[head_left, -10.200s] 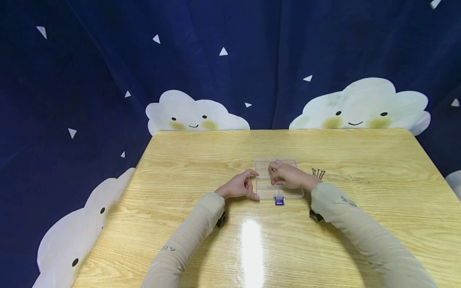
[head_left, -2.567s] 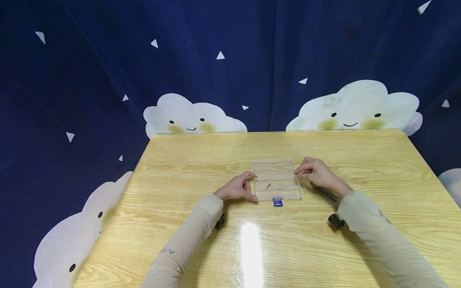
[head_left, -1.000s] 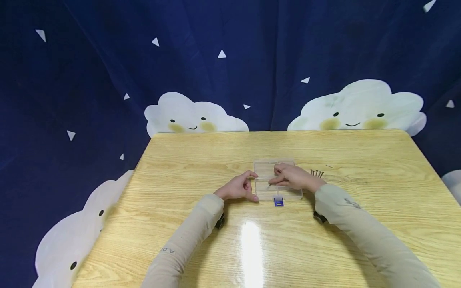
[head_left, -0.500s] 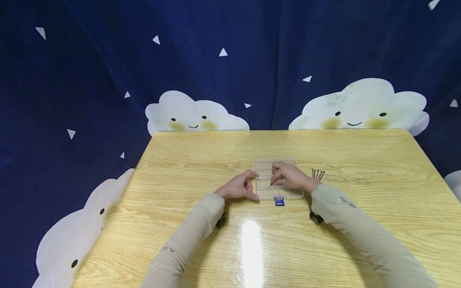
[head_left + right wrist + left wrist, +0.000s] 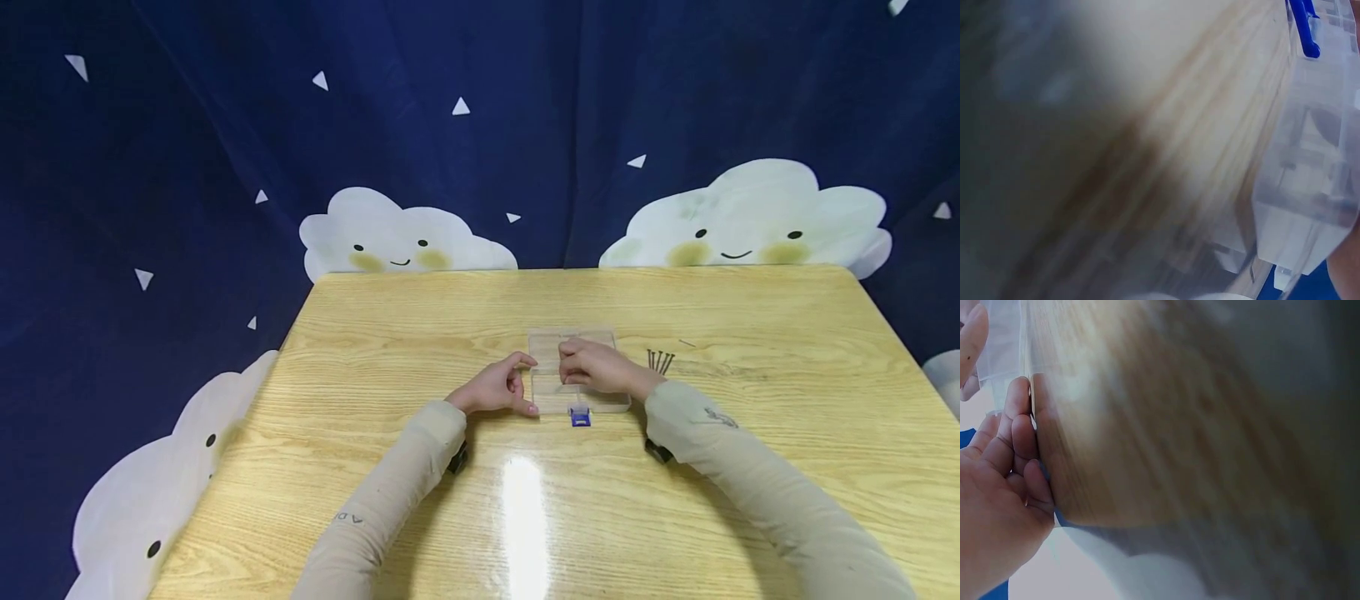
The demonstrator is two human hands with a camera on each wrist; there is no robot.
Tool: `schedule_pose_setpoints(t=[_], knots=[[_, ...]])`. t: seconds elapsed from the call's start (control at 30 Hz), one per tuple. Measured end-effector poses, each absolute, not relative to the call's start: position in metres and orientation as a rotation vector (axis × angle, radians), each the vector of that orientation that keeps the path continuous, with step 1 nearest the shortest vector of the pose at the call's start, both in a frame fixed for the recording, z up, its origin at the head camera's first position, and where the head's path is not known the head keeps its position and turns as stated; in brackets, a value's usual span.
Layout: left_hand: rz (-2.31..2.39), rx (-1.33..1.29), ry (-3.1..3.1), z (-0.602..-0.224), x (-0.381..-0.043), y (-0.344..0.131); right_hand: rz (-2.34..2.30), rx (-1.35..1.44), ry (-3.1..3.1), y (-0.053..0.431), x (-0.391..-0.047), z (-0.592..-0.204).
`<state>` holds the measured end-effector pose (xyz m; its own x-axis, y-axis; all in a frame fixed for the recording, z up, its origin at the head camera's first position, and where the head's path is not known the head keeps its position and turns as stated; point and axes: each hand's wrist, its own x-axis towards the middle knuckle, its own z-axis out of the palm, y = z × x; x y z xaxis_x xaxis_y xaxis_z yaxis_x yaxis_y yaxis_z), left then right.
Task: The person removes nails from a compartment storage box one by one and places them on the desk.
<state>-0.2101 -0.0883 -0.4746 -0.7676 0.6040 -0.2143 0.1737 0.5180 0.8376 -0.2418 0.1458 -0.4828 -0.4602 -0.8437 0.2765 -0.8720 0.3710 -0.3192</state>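
A clear plastic compartment box (image 5: 549,403) lies open on the table, its lid (image 5: 543,350) folded back and a blue latch (image 5: 581,417) at its front. My left hand (image 5: 495,387) grips the box's left side, thumb at the front corner and forefinger near the hinge. My right hand (image 5: 596,367) is over the box with curled fingers, fingertips down at the back compartment; whether they pinch something small is hidden. The right wrist view shows the box wall (image 5: 1304,162) close up beside the hand. Several dark screws (image 5: 661,361) lie right of the box.
A thin nail-like piece (image 5: 687,342) lies behind the screws. The wooden table (image 5: 405,325) runs back to a dark blue curtain (image 5: 420,125) with printed clouds. A glare patch (image 5: 525,517) shines on the table in front of the box.
Since 2.6 s ago my right hand has come left from the box's right edge to over its middle. A small dark piece seen by its fingertips half a second ago is now hidden. Left hand still.
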Motion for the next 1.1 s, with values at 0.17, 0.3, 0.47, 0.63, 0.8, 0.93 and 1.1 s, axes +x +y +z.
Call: schedule_pose_setpoints(t=[0.17,0.3,0.47,0.63,0.8,0.93,1.1], knots=[[1.174,0.639,2.276,-0.474,-0.21,-0.089,0.62,1.595,-2.559,0.145,-0.242,-0.483],[1.18,0.628,2.275,-0.474,-0.209,-0.089,0.605,1.595,-2.553,0.145,-0.242,-0.483],[1.203,0.616,2.259,-0.475,-0.209,-0.088,0.617,1.599,-2.526,0.144,-0.241,-0.482],[1.211,0.628,2.243,-0.468,-0.206,-0.087,0.599,1.599,-2.511,0.145,-0.239,-0.477],[1.204,0.631,2.244,-0.443,-0.195,-0.086,0.567,1.599,-2.544,0.145,-0.239,-0.476],[1.204,0.633,2.249,-0.44,-0.194,-0.086,0.553,1.621,-2.526,0.144,-0.24,-0.476],[1.205,0.629,2.254,-0.44,-0.194,-0.086,0.563,1.645,-2.503,0.145,-0.239,-0.477]])
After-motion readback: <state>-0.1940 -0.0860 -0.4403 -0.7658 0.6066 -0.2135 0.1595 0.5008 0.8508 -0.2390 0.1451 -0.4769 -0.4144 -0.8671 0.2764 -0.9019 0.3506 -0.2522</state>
